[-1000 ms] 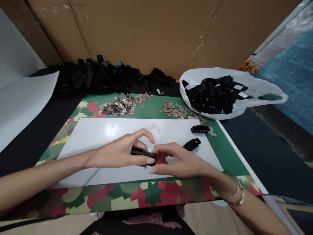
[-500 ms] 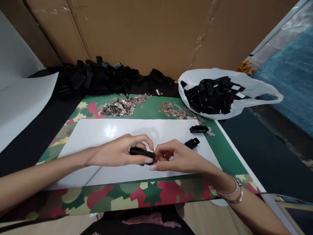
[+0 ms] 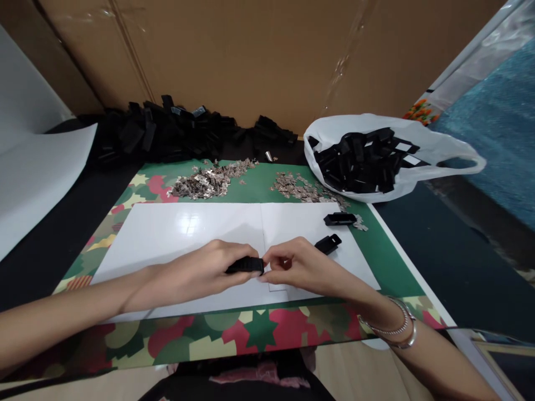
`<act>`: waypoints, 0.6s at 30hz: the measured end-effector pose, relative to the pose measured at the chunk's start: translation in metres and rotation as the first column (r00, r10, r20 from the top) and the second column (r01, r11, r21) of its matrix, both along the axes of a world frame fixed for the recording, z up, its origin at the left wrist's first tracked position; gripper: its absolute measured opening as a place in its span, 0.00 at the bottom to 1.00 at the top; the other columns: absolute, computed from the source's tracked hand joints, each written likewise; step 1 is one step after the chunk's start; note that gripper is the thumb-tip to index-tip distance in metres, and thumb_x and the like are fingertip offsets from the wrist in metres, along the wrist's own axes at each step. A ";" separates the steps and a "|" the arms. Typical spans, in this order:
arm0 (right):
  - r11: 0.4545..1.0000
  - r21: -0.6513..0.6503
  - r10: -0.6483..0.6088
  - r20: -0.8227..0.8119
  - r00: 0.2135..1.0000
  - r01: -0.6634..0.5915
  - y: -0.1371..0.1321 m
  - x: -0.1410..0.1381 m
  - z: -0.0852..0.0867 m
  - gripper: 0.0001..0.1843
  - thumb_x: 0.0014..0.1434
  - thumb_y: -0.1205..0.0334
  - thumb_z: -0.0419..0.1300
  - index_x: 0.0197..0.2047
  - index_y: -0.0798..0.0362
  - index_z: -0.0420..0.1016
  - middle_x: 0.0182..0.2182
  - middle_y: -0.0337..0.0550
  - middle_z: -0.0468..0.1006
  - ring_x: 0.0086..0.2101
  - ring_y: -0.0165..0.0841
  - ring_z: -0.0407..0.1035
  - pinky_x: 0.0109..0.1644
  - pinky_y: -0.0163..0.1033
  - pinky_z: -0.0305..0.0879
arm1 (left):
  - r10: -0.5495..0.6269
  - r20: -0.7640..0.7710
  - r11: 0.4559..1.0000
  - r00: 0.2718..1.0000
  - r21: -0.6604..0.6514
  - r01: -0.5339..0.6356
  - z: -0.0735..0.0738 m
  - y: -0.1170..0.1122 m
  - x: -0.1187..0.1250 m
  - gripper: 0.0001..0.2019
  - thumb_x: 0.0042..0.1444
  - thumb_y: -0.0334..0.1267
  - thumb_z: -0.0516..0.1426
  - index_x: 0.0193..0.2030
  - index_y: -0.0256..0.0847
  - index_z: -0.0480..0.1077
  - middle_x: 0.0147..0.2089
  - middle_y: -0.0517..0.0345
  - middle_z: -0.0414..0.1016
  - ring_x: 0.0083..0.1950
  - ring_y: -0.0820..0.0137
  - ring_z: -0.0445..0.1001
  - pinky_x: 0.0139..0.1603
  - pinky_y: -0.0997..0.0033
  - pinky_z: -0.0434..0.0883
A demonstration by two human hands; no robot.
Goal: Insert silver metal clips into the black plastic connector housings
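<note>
My left hand grips a small black plastic case over the white sheet, thumb along one side and fingers over the other. Its right end points at my right hand, whose thumb and fingertips are pinched together against that end. Whether a small piece sits in that pinch is hidden. Beyond my right hand a black part lies partly covered on the sheet. A similar open black part rests at the sheet's right edge, beside a few small metal pieces.
Piles of small metal pieces, one left and one right, lie on the green mat. Behind is a heap of black parts. A white plastic bag of black parts stands back right, before a cardboard wall.
My left hand has rolled over the black case, turning it so another face shows and its fingers cover more of it. My right hand's fingertips stay at the case's end.
</note>
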State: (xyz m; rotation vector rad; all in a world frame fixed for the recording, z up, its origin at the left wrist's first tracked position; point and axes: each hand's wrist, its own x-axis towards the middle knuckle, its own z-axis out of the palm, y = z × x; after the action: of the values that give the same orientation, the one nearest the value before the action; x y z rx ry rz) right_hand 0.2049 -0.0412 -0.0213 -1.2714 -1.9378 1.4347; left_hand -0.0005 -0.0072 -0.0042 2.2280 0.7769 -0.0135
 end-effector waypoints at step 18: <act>0.992 -0.120 -0.021 0.038 0.999 0.025 0.008 0.011 -0.002 0.09 0.51 0.58 0.62 0.28 0.57 0.74 0.18 0.34 0.66 0.19 0.22 0.57 0.22 0.29 0.54 | 0.235 0.197 0.919 0.952 -0.364 -0.152 0.007 0.017 0.001 0.16 0.54 0.40 0.57 0.50 0.43 0.64 0.48 0.55 0.71 0.35 0.72 0.71 0.30 0.75 0.65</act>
State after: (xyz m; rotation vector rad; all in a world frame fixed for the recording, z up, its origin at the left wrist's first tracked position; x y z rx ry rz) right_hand 0.2160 -0.0337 -0.0231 -1.3776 -1.8782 1.5476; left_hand 0.0002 0.0103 0.0027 1.7729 0.7931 0.1967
